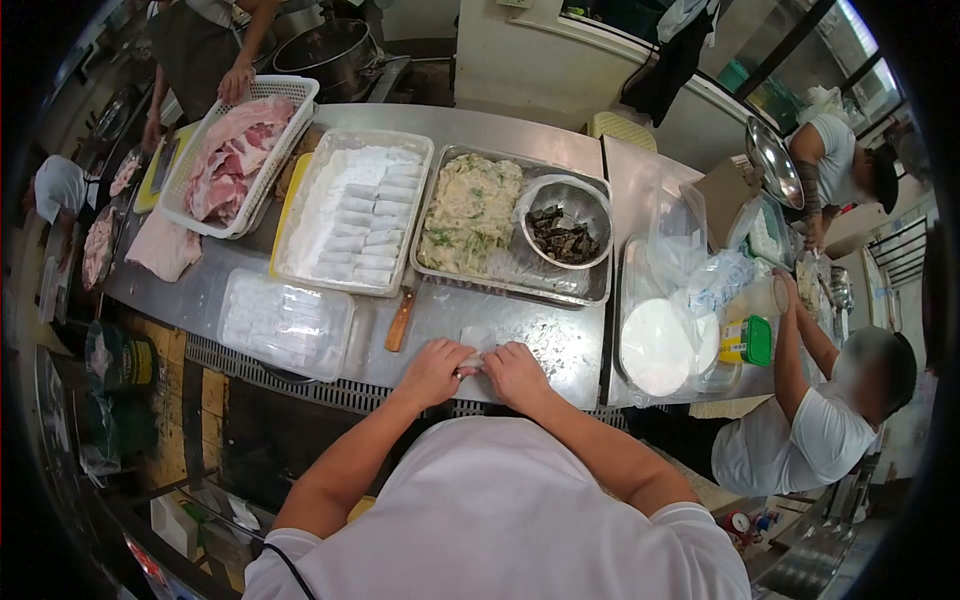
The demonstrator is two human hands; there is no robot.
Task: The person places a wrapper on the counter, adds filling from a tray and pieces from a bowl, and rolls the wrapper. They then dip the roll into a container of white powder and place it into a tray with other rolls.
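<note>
At the steel table's near edge, my left hand and my right hand come together with curled fingers around a thin whitish wrapper. Its far end lies on the steel; the part under my fingers is hidden. Left of my hands rests a wooden-handled knife, its blade mostly hidden. Straight ahead is a metal tray of pale filling with green bits. Inside that tray stands a steel bowl of dark pieces. White rolls lie in rows on white powder in a plastic tub.
A lidded plastic box sits at the near left. Behind it are a slab of meat and a white basket of raw meat, touched by another person's hand. Round white wrappers stack at right, near two other people.
</note>
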